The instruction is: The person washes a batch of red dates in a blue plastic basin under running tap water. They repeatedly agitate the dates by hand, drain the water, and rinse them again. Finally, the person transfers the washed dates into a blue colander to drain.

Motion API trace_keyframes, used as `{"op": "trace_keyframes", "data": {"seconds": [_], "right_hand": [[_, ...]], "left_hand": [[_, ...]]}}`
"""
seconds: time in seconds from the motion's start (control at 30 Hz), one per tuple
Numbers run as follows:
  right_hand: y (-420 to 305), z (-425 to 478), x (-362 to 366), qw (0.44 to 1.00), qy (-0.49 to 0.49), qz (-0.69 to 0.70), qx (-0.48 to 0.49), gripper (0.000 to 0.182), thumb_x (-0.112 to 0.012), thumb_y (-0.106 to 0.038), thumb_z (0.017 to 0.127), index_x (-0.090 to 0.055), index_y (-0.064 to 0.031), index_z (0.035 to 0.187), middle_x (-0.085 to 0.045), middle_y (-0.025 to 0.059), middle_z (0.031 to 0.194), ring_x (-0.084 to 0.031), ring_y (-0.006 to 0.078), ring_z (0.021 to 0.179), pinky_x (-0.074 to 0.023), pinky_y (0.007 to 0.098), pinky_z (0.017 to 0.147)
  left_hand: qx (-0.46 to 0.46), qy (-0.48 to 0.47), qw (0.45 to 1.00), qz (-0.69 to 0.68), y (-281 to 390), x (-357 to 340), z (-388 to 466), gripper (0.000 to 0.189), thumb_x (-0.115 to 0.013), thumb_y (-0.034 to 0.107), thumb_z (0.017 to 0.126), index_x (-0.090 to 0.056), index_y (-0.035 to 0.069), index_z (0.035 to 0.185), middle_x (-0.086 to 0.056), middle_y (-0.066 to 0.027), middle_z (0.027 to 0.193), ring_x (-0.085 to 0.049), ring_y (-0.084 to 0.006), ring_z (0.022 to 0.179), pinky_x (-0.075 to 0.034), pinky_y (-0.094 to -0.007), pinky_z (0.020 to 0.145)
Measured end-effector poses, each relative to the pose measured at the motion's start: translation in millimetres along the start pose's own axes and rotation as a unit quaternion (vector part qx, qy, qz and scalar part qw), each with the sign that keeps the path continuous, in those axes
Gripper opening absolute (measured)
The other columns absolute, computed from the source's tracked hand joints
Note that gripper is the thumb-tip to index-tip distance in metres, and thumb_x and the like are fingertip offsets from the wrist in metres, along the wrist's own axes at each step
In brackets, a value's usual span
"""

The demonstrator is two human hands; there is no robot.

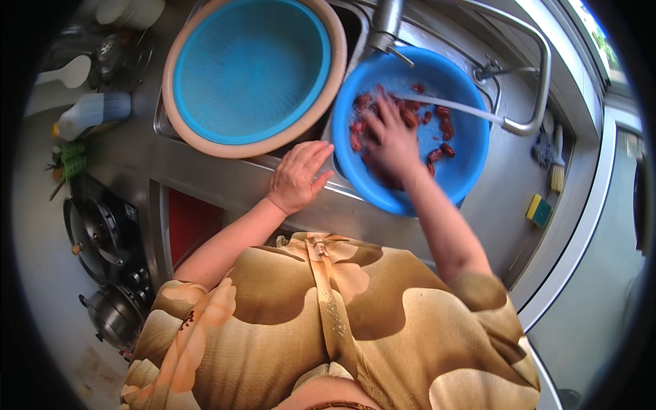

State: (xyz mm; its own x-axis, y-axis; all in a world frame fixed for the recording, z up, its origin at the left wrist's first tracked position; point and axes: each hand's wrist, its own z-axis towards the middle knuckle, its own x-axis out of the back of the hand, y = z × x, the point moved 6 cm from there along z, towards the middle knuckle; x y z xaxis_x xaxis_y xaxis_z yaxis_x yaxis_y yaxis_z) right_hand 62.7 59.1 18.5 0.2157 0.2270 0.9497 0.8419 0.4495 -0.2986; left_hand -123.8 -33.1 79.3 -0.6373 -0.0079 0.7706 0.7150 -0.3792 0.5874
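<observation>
My right hand point(392, 136) is inside a blue plastic basin point(474, 169), palm down with fingers spread over red dried dates point(445, 128). Motion blurs this hand, and its palm side is hidden. Water point(451, 103) runs from the curved metal spout point(528, 125) into the basin, among the wrinkled dates. My left hand point(302, 177) holds nothing; its fingers reach the basin's left rim and its thumb is apart. To the left, a turquoise colander point(251, 72) sits within a peach-coloured basin point(256, 150) over the sink.
A metal faucet body point(387, 28) rises behind the basins. On the right counter are a yellow-green sponge point(539, 210), a brush point(558, 169) and a scouring pad point(543, 149). At left lie a bottle point(92, 114), a white ladle point(76, 72) and a steel pot point(114, 313).
</observation>
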Motion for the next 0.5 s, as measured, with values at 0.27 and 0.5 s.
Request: {"op": "trace_keyframes", "data": {"seconds": [0.27, 0.5], "right_hand": [[10, -53, -7, 0.984, -0.021, 0.065, -0.166, 0.078, -0.071, -0.035, 0.078, -0.035, -0.0198, 0.146, -0.023, 0.0169, 0.154, -0.026, 0.0384, 0.139, -0.0263, 0.0524, 0.110], [68, 4, 16, 0.982, 0.067, -0.082, -0.157, 0.058, -0.067, -0.035, 0.081, -0.050, -0.0229, 0.136, -0.033, 0.0107, 0.150, -0.023, 0.0303, 0.142, -0.0217, 0.0608, 0.107]], "left_hand": [[0.008, 0.001, 1.000, 0.005, 0, -5, -6, 0.046, -0.069, 0.018, 0.080, -0.057, 0.004, 0.122, -0.057, -0.0118, 0.119, -0.057, -0.0306, 0.108, -0.046, -0.0403, 0.092], [0.000, 0.004, 1.000, 0.006, -1, -4, -2, 0.046, -0.069, 0.018, 0.080, -0.057, 0.005, 0.123, -0.057, -0.0108, 0.121, -0.056, -0.0303, 0.110, -0.045, -0.0405, 0.093]]}}
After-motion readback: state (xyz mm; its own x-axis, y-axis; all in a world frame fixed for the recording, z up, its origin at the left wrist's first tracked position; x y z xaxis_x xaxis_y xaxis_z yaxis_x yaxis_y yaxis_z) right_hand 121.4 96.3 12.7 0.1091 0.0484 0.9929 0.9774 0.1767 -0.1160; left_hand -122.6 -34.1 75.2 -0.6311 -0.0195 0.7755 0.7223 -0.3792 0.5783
